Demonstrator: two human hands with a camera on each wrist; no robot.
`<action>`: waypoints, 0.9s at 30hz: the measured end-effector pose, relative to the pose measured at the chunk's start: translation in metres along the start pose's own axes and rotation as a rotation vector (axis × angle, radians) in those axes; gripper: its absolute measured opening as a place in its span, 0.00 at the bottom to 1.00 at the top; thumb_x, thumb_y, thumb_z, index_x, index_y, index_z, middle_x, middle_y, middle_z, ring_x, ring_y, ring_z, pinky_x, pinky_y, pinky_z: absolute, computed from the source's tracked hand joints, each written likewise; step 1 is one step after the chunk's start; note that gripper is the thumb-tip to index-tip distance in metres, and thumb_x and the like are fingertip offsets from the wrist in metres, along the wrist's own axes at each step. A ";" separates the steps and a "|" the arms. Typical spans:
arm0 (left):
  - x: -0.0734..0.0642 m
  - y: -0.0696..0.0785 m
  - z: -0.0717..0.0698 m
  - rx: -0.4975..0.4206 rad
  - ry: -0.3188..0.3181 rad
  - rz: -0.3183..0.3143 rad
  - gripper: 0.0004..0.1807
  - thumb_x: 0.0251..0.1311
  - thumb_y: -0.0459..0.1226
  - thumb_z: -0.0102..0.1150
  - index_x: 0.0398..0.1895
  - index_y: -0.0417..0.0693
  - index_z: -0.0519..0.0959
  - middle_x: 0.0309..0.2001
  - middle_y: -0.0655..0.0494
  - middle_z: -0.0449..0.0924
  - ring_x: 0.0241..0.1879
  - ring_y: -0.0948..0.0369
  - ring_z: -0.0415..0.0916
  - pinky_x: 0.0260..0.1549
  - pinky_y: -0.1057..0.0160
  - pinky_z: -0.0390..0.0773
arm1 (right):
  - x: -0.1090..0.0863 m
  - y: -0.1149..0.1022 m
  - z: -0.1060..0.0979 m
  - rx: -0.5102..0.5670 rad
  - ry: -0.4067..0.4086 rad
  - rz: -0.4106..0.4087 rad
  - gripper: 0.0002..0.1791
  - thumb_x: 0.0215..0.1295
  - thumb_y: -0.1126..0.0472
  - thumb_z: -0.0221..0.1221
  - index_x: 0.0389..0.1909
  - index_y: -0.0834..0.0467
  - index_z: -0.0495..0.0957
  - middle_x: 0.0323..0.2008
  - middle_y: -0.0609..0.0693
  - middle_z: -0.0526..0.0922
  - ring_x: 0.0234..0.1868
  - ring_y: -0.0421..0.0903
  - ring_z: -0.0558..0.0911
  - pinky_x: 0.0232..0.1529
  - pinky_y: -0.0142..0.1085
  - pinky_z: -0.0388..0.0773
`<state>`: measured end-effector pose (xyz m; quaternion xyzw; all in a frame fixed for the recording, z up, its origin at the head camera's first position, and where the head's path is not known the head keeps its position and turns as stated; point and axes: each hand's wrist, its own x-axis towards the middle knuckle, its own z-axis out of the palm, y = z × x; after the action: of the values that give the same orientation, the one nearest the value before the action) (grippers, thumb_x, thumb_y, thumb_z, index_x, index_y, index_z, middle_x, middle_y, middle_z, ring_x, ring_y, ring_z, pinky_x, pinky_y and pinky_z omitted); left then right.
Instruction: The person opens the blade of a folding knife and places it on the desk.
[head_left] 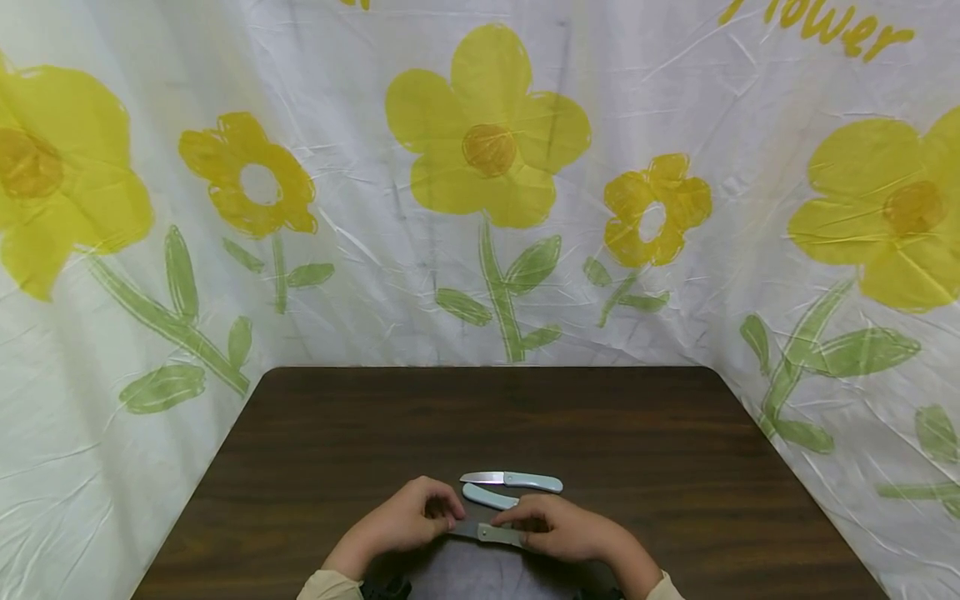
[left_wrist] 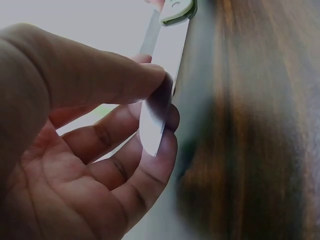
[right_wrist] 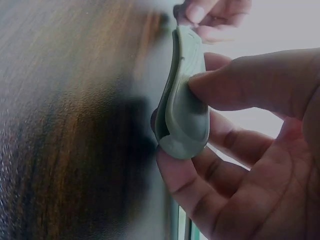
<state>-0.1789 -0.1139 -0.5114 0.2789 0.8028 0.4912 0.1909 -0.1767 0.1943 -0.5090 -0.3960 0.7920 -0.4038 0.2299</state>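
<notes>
A folding knife (head_left: 498, 535) with a pale green handle is held between both hands, its blade out and directed left. My left hand (head_left: 408, 512) pinches the blade (left_wrist: 172, 47) near its tip, thumb on one face and fingertips behind. The right hand (head_left: 573, 527) grips the rounded end of the handle (right_wrist: 187, 117), with the thumb pressed on its side. Just beyond the hands lies a second knife (head_left: 534, 482), unfolded, light blue at the handle. Between them sits another light blue handle (head_left: 487, 497), its right end hidden behind the right hand.
The dark wooden table (head_left: 337, 425) has rounded far corners. Behind it and at both sides hangs a white sheet (head_left: 360, 308) painted with yellow flowers. A greyish patch (head_left: 487, 579) shows at the near edge, below the hands.
</notes>
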 end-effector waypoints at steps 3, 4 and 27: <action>0.000 -0.001 0.000 0.013 0.006 -0.001 0.06 0.68 0.27 0.64 0.40 0.43 0.87 0.37 0.49 0.89 0.36 0.67 0.82 0.37 0.67 0.80 | -0.001 -0.001 0.001 -0.022 0.023 -0.006 0.20 0.77 0.66 0.58 0.67 0.55 0.82 0.52 0.51 0.84 0.41 0.29 0.73 0.43 0.27 0.76; 0.000 -0.001 0.000 0.017 0.008 -0.001 0.05 0.68 0.27 0.64 0.40 0.43 0.87 0.37 0.50 0.88 0.35 0.67 0.82 0.37 0.67 0.80 | -0.001 -0.001 0.001 -0.034 0.034 -0.009 0.19 0.78 0.65 0.59 0.66 0.55 0.82 0.51 0.51 0.85 0.41 0.29 0.74 0.42 0.27 0.77; 0.000 -0.004 0.003 0.077 0.106 -0.001 0.03 0.63 0.27 0.70 0.36 0.43 0.86 0.29 0.59 0.81 0.30 0.69 0.76 0.32 0.69 0.78 | 0.002 -0.004 0.008 -0.177 0.158 0.032 0.11 0.73 0.66 0.64 0.53 0.56 0.86 0.38 0.41 0.84 0.37 0.27 0.76 0.40 0.29 0.80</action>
<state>-0.1783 -0.1133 -0.5164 0.2591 0.8303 0.4739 0.1376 -0.1710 0.1874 -0.5099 -0.3692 0.8464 -0.3584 0.1372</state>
